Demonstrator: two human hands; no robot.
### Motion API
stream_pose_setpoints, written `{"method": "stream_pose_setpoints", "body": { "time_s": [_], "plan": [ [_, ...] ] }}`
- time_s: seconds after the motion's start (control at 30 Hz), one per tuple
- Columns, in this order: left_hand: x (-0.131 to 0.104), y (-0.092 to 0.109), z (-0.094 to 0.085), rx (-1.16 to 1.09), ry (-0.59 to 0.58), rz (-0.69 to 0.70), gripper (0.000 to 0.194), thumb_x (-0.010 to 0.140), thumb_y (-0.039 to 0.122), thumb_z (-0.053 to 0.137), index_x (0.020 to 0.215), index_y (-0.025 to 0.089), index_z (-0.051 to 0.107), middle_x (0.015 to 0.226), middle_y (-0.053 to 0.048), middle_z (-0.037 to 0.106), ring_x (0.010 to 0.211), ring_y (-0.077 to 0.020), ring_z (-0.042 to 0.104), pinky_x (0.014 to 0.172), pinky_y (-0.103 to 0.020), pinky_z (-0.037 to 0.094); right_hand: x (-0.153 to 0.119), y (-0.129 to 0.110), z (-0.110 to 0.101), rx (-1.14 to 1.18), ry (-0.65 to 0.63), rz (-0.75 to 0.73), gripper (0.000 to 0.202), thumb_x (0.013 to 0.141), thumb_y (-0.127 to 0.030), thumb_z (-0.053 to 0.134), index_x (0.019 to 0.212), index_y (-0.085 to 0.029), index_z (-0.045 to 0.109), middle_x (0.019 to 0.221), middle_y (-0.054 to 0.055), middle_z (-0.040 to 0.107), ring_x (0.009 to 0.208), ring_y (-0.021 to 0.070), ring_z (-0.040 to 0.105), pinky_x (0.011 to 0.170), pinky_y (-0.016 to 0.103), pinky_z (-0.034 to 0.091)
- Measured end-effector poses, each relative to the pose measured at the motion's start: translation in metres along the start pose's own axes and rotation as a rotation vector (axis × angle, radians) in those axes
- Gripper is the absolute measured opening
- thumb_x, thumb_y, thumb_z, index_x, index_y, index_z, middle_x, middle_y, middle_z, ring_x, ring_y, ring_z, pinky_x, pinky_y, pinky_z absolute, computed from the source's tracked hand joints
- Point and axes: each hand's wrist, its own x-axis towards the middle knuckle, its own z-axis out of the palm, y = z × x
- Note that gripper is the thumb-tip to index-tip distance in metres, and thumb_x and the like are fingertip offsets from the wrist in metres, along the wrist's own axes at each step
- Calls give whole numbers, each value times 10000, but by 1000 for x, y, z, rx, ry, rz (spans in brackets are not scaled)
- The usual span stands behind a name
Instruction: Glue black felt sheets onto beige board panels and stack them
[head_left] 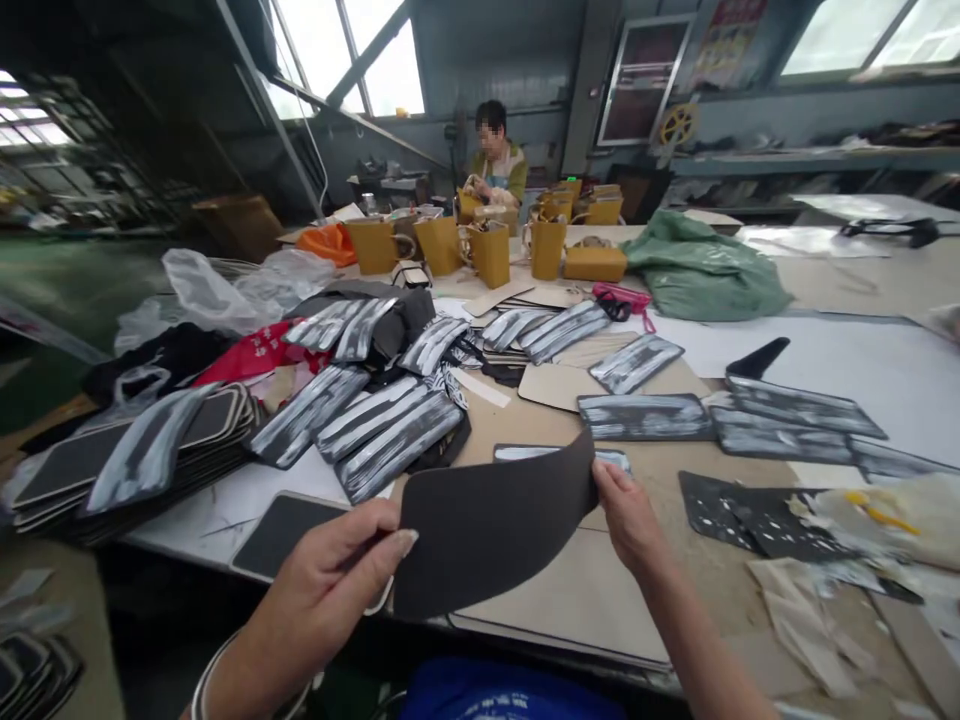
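Note:
A dark, flexible panel with rounded corners [491, 530] is held up over the table's front edge, bowed between both hands. My left hand [337, 575] pinches its left end between thumb and fingers. At the right end, my right hand [626, 505] grips the upturned edge. Under the left part lies another dark panel with a pale rim [289, 535]. Behind the held panel, a panel streaked white [517, 453] is partly hidden. More streaked panels [645, 416] lie beyond it, and pale boards [562, 600] rest below on the right.
Stacked dark panels [52, 485] stand at the left. Yellow-brown bags [487, 255] line the back, where a person [499, 165] handles one. A green plastic bundle [705, 265] sits back right; a white-spotted dark panel [757, 515] and crumpled plastic [892, 515] lie at the right.

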Motion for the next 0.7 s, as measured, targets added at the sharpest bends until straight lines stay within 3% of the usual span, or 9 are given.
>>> {"method": "stream_pose_setpoints", "body": {
  "time_s": [0.13,0.3,0.4,0.53,0.7],
  "plan": [
    [7,-38,15,-51,43,-176,302,765,454,511,629,185,517,570,34,453,546,-101,437,516,-190,382,-23,-3,-33,-102,61,80,437,663,-559,596,829,-163,677,840,56,673,826,224,582,736,318,452],
    [10,-103,74,-141,-61,-440,394,680,569,494,560,196,449,482,52,415,466,-110,427,473,-224,361,-73,21,-82,-488,108,195,391,594,-567,603,721,-212,703,805,52,687,814,265,606,754,356,468],
    [11,-132,108,-79,-92,-484,369,668,543,469,530,203,432,442,56,399,444,-116,416,460,-231,330,-95,43,-94,-562,181,237,404,558,-578,580,690,-214,696,804,67,690,853,290,610,788,387,470],
    [17,-149,128,70,-77,-471,306,688,450,448,512,200,448,446,47,423,480,-120,421,486,-226,299,-109,59,-93,-622,247,286,450,578,-583,542,777,-204,679,862,81,684,860,278,611,803,388,465],
    [22,-149,133,184,-94,-464,278,715,405,419,527,202,451,464,44,426,496,-120,426,511,-229,285,-108,60,-87,-629,261,350,509,600,-600,513,876,-184,614,675,43,649,665,225,607,651,343,483]
  ]
}}
